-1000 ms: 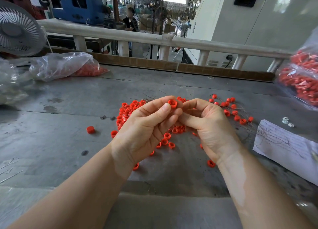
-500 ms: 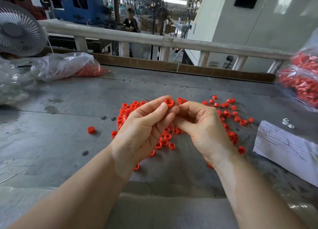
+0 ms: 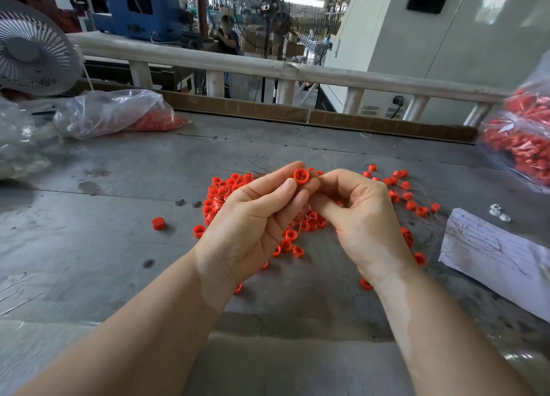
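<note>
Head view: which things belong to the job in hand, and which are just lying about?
In the job: red cap, pinched by left hand; right hand, touching it; pile of red caps.
Lying about: fan; left bag; right bag; paper sheet; white parts.

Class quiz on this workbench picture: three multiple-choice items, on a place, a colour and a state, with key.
1. Where is the paper sheet from the pile of caps? A left B right C underneath
2. Colour of the caps? A blue B red C green
3. The cap at the left hand is: A pinched above the table B lying on it C bagged
Key: 1 B, it lies to the pile's right; 2 B, every loose cap is red; 3 A, it is pinched clear of the surface.
</note>
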